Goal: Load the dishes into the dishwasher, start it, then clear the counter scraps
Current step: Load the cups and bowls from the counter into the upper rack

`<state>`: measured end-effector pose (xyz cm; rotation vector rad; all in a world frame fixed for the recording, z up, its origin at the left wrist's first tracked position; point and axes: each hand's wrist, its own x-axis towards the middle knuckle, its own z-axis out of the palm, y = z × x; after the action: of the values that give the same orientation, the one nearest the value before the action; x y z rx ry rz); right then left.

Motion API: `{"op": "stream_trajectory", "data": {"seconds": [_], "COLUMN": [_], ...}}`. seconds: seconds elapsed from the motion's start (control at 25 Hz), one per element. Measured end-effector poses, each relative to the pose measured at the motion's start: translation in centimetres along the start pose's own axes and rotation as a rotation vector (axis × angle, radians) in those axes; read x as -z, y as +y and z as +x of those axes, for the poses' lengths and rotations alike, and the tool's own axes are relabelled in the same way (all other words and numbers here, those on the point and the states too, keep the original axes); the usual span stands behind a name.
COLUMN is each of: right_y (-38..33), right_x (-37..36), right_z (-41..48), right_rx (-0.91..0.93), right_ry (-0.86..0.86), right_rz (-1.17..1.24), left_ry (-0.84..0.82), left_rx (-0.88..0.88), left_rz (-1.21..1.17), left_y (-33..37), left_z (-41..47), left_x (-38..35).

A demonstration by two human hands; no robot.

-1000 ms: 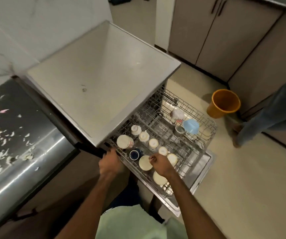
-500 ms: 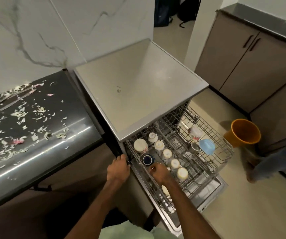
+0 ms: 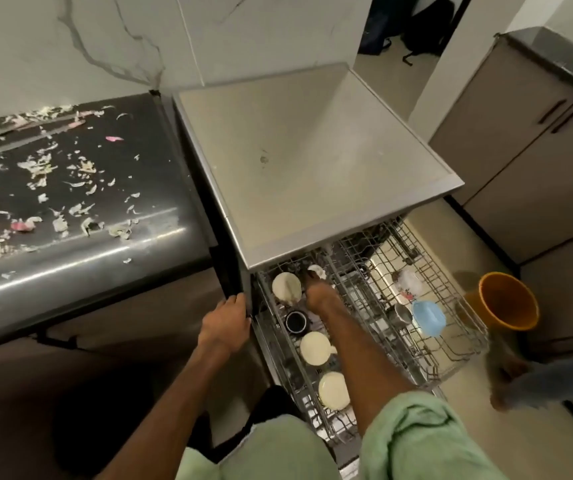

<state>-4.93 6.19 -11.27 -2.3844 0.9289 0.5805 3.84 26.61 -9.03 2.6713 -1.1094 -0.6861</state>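
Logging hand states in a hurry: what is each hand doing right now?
Left hand: grips the front edge of the dishwasher.
Right hand: in the rack, fingertips at a white cup; its grip cannot be told.

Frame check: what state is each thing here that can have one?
dishwasher, open
rack, pulled out, loaded with cups
counter, strewn with scraps
left hand, grips the dishwasher's front edge
right hand, reaching among cups at the rack's back; grip hidden
orange bucket, upright on floor
cabinet doors, shut
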Motion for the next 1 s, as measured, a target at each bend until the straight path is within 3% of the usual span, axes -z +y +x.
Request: {"op": "stream_trajectory", "data": {"seconds": [0.32, 0.4, 0.52, 0.8, 1.0], "right_y": [1.0, 1.4, 1.8, 1.3, 2.4], "right_x": [-2.7, -3.3, -4.2, -3.9, -3.4], "right_z": [6.6, 7.2, 7.4, 6.8, 4.8], "right_rx": [0.195, 0.249, 0.232, 0.152, 0.096], "right_ry": [-0.057, -0.063, -0.085, -0.095, -0.077], "right_rz": [-0.030, -0.134, -0.215, -0.139, 0.047], "left_ry": [-0.074, -0.082, -0.089, -0.098, -0.107], "left_rx": [-0.044, -0.033, -0.023, 0.008, 0.028], "left_rz": [0.171, 0.177, 0.193, 0.208, 0.217], "left_y": [0.5, 0.5, 0.6, 0.3, 0.4], "left_z": [2.5, 3.0, 3.4, 4.0, 3.3], "left_x": [-3.3, -3.3, -3.2, -2.6, -1.8]}}
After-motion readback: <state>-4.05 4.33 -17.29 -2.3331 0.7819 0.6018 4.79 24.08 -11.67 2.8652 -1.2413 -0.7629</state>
